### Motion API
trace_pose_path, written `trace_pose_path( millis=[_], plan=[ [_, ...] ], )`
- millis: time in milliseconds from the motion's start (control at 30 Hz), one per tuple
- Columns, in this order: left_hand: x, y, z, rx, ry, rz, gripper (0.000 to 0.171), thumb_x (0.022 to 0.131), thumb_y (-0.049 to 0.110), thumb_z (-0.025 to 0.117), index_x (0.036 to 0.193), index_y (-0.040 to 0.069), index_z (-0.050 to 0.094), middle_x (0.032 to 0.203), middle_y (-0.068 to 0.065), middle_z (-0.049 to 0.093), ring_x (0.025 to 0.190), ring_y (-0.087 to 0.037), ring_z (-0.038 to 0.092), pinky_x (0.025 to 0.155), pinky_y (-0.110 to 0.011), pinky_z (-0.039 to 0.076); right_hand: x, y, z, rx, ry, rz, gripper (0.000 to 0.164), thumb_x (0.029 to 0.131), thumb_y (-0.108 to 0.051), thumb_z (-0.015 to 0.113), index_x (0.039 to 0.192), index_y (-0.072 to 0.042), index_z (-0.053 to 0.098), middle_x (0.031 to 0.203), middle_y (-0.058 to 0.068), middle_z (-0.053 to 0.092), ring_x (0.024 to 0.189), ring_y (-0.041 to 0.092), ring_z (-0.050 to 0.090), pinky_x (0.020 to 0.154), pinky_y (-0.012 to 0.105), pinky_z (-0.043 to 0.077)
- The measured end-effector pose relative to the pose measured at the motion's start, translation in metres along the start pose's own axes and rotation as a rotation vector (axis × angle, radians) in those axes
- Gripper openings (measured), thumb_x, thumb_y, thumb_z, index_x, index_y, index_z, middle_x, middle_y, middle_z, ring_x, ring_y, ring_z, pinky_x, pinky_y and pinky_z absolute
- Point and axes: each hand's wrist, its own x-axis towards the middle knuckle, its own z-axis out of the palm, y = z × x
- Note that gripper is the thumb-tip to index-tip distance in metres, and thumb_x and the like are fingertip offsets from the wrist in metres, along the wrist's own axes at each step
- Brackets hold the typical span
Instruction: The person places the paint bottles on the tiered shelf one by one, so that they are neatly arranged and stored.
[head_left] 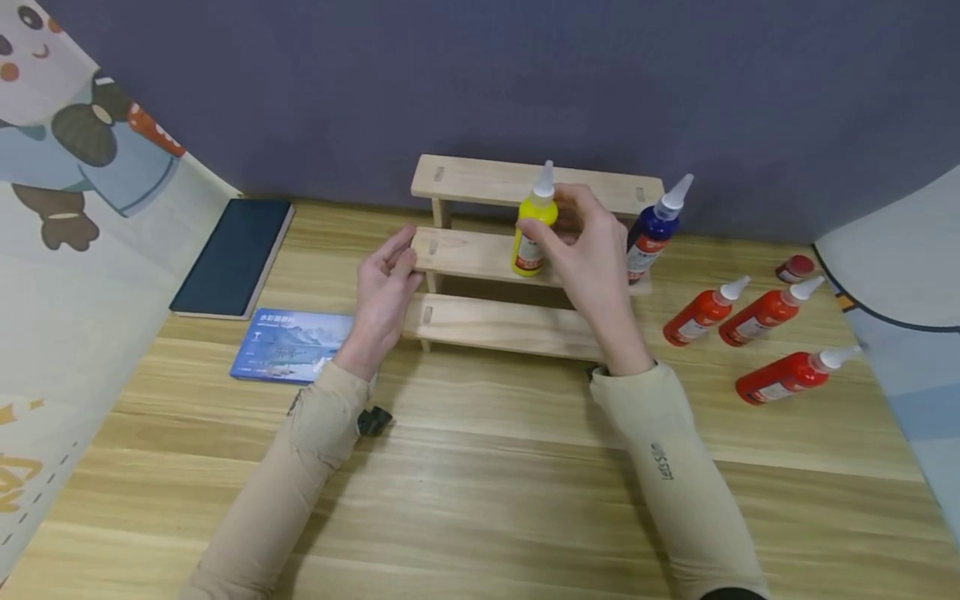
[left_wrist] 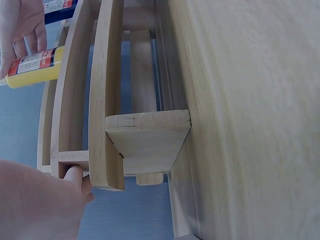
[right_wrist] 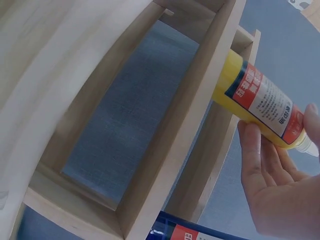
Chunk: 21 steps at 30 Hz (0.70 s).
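A three-tier wooden rack (head_left: 495, 329) stands before the dark back panel. My left hand (head_left: 386, 292) grips the left end of its middle tier; in the left wrist view, thumb and fingers (left_wrist: 75, 177) lie around that end. My right hand (head_left: 596, 254) holds a yellow squeeze bottle (head_left: 528, 250) with a white nozzle between thumb and fingers. The bottle is upright, its base at the middle tier, seemingly touching it. Right of it, a dark blue squeeze bottle (head_left: 651, 237) stands on the same tier, partly behind my right hand.
Three red squeeze bottles (head_left: 697, 318) and a small red jar (head_left: 795, 268) stand right of the rack. To the left lie a dark notebook (head_left: 234, 254) and a blue box (head_left: 288, 346), partly behind my left hand. A small black object (head_left: 373, 421) is beside my left sleeve.
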Motion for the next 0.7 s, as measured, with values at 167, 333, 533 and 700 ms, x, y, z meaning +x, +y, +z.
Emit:
trace_pose_path(
  millis=[167, 333, 533, 700],
  plan=[
    [-0.001, 0.001, 0.000, -0.003, 0.006, -0.003, 0.047, 0.115, 0.004, 0.044, 0.162, 0.000, 0.042, 0.152, -0.017, 0.049, 0.110, -0.011, 0.055, 0.096, -0.024, 0.053, -0.001, 0.001, -0.001, -0.028, -0.016, -0.004, 0.054, 0.096, -0.028, 0.084, 0.140, -0.003, 0.065, 0.135, 0.009, 0.072, 0.120, 0.022, 0.068, 0.095, 0.035, 0.061],
    [0.000, 0.000, 0.001, -0.004, 0.010, -0.007, 0.047, 0.115, 0.004, 0.045, 0.162, 0.001, 0.042, 0.152, -0.017, 0.049, 0.106, -0.010, 0.054, 0.092, -0.021, 0.053, -0.005, 0.002, -0.005, -0.032, -0.015, -0.017, 0.059, 0.095, -0.028, 0.085, 0.145, -0.005, 0.062, 0.141, 0.009, 0.068, 0.123, 0.023, 0.067, 0.098, 0.037, 0.060],
    [0.000, 0.000, 0.002, 0.002, 0.010, -0.005, 0.046, 0.115, 0.004, 0.045, 0.161, 0.001, 0.043, 0.157, -0.015, 0.048, 0.115, -0.013, 0.056, 0.095, -0.021, 0.054, -0.013, -0.001, -0.016, 0.031, 0.019, -0.019, 0.062, 0.093, -0.023, 0.087, 0.147, -0.006, 0.061, 0.146, 0.007, 0.066, 0.127, 0.022, 0.067, 0.104, 0.037, 0.057],
    [0.000, 0.000, 0.001, 0.010, 0.005, -0.004, 0.047, 0.115, 0.004, 0.045, 0.162, 0.001, 0.041, 0.159, -0.015, 0.047, 0.118, -0.014, 0.055, 0.098, -0.023, 0.053, -0.024, -0.004, -0.029, 0.064, 0.059, -0.055, 0.058, 0.093, -0.019, 0.087, 0.143, -0.005, 0.064, 0.141, 0.003, 0.069, 0.125, 0.017, 0.068, 0.104, 0.032, 0.057]
  ],
)
